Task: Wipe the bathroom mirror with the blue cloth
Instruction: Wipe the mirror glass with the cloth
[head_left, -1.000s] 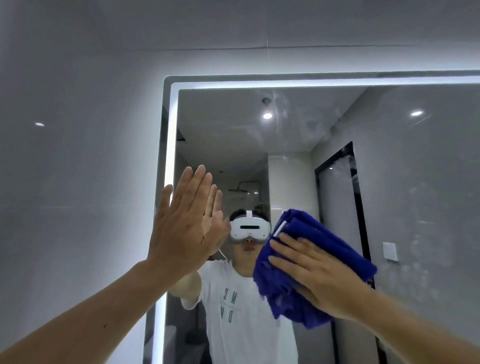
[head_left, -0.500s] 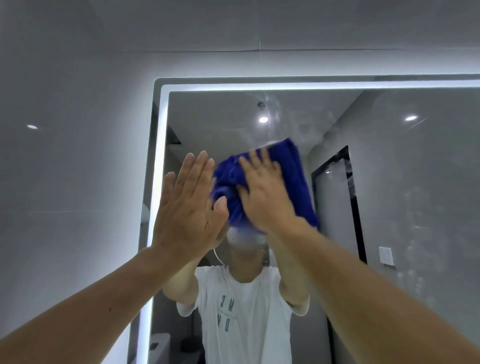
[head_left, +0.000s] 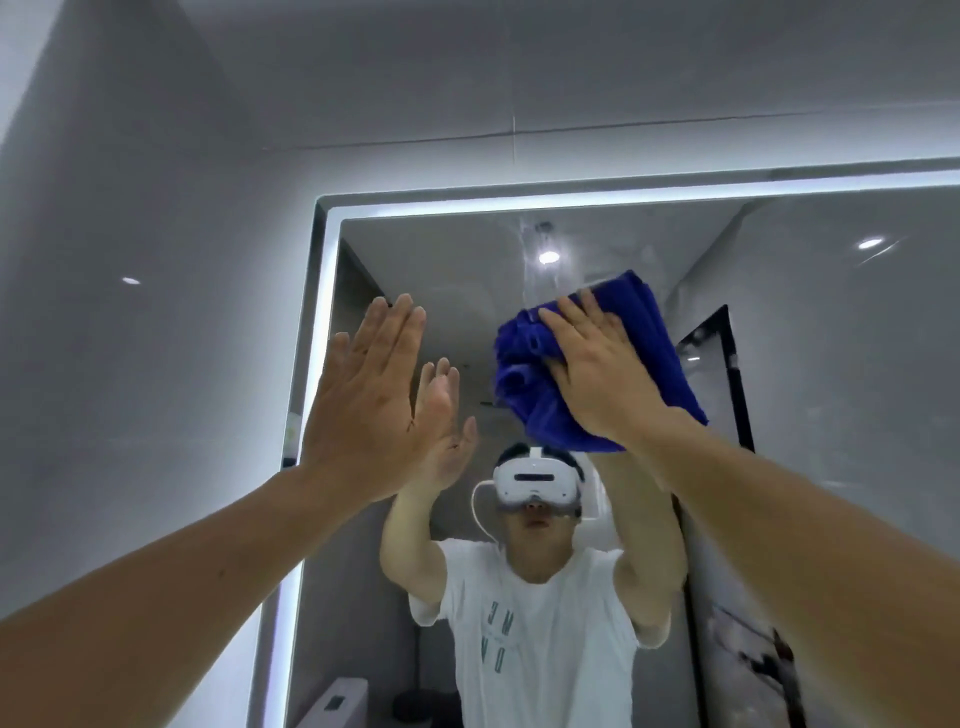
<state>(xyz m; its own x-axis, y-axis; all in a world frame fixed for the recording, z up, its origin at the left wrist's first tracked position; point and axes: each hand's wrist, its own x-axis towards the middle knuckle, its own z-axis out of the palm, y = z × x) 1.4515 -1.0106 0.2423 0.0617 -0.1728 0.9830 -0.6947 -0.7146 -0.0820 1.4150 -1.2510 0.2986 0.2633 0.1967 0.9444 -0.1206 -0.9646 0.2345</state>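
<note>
Since half a second ago your right hand (head_left: 602, 374) has carried the blue cloth (head_left: 644, 332) to the right and a little higher up the glass, away from your left hand, and your view has tilted up so more of the wall above shows. The mirror (head_left: 810, 364) fills most of what you see, its lit edge strip (head_left: 322, 332) running up the left side and across the top; hazy smears show on the glass near the top centre and far right, which I judge is why you are working this upper band. Your left hand (head_left: 369, 395) lies flat against the glass just inside the lit strip, fingers straight and together, holding nothing; it looks placed there to brace you while you reach up. Your right hand presses the bunched cloth flat to the mirror with straight, slightly spread fingers, palm over its middle, so the pressure spreads across the folds. The cloth sits just below the reflected ceiling light (head_left: 548, 256).
</note>
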